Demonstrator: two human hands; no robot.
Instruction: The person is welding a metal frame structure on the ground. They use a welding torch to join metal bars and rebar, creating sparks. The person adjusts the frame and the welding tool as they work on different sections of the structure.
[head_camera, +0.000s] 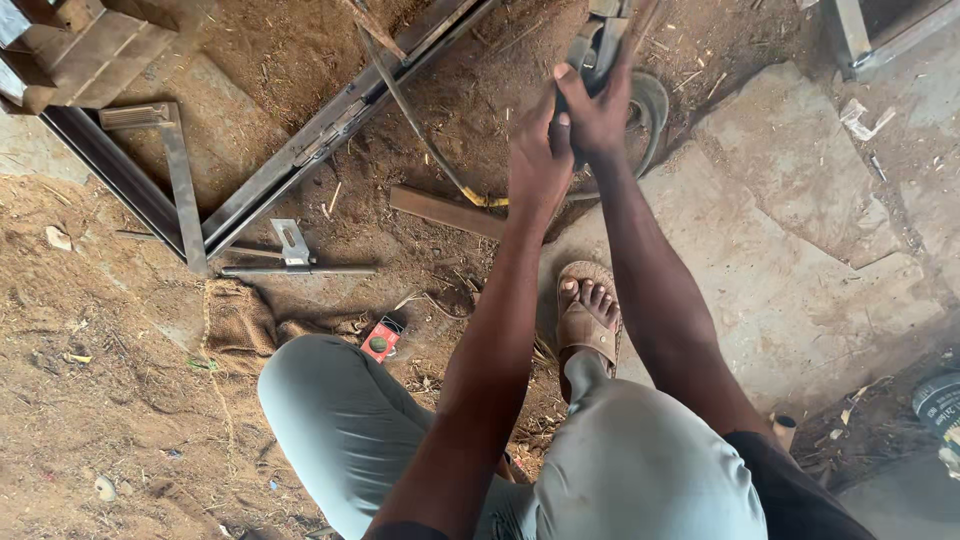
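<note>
Gripping a grey power tool (597, 50) with both hands, the person crouched over the dirt floor. Right hand (600, 112) was clenched around the tool's dark handle, fingers wrapped from the right. Left hand (538, 165) was clamped just beside it, thumb up against the same handle, the two hands touching. Tool sat at the top of the view, partly cut off by the frame edge; its exact type couldn't be made out. A curved dark hose or cable (652, 120) looped just behind the hands.

A long steel frame section (330, 135) ran diagonally to the left of the tool, joined to another dark frame bar (110, 165) in a V. A steel try square (175, 165) lay across that corner. A short flat bar (445, 212) lay on the dirt just below the left hand, with a thin rod (415, 125) crossing above it. A small bracket (292, 245) rested on a thin rod (298, 270) near the frame. A small red box (382, 339) lay by the left knee, next to burlap sacking (240, 320). Sandalled foot (587, 315) stood at the edge of the concrete slab (800, 250), between the forearms.
</note>
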